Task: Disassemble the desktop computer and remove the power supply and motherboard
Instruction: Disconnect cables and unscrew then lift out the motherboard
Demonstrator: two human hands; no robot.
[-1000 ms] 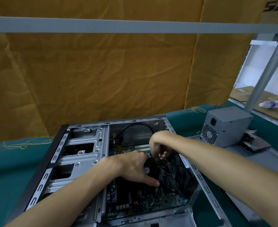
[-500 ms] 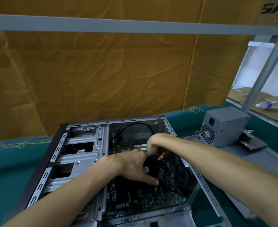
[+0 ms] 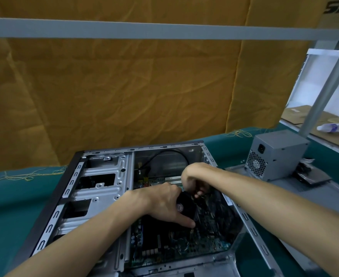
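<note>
The open grey steel desktop computer case (image 3: 96,188) lies on its side at the left and centre, its drive bays bare; the green motherboard (image 3: 184,246) sits inside it on the case floor, so that half of the task is, by my judgement, not yet done; the left hand (image 3: 164,206) rests on the black round cooler fan (image 3: 184,206) over the board, fingers curved round its rim and the thumb stretched toward the circuitry; the right hand (image 3: 194,180) hovers just behind the fan, fingers curled down and pinching something small at the fan's corner, though what it pinches I cannot tell; probably the cooler is being freed ahead of the board; to the right, well apart from the case, the grey boxy metal power supply (image 3: 274,156) stands out on a flat grey panel (image 3: 324,196), so that part looks finished.

The case rests on a teal cloth-covered table (image 3: 8,206) with frayed yellow threads along its far edge; behind hangs a creased mustard-yellow fabric backdrop (image 3: 124,86), crossed by a grey metal bar (image 3: 144,33); at far right lie cardboard sheets (image 3: 296,116) and a clear plastic bottle (image 3: 332,127).
</note>
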